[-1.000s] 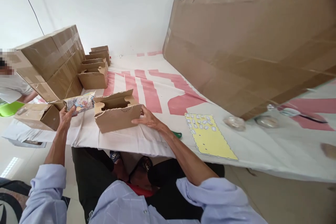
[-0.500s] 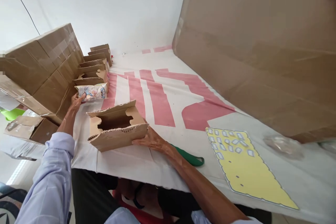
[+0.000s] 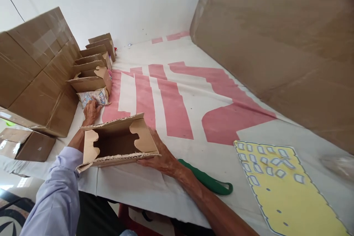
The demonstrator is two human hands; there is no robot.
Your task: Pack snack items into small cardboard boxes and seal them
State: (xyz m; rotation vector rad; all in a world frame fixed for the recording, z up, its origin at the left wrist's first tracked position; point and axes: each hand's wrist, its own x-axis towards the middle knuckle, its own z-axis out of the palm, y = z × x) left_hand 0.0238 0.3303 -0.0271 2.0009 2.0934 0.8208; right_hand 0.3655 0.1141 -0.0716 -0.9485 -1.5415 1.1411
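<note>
An open-topped cardboard box (image 3: pixel 118 162) is held near the table's front edge; its flaps stand up and its inside is dark. My right hand (image 3: pixel 159 156) is closed on the right end of this box, fingers along its front wall. Beyond the box, my left hand (image 3: pixel 92 111) has its bent fingers on a printed snack packet (image 3: pixel 102 96). This pale packet with a colourful print lies tilted against the front of the nearest box in a row of open cardboard boxes (image 3: pixel 95 84). The held box covers part of my left forearm.
A large carton (image 3: pixel 35 66) stands behind the row at left, with a smaller carton (image 3: pixel 34 145) beside it. At right are a big cardboard panel (image 3: pixel 276 44), a yellow card with white labels (image 3: pixel 301 199), a green strap-like item (image 3: pixel 206 179) and a clear plastic bundle (image 3: pixel 337 164).
My left hand has shifted from the packet's left edge onto its front, and the packet sits lower against the row. The held box has moved slightly left and nearer to me. The view has shifted.
</note>
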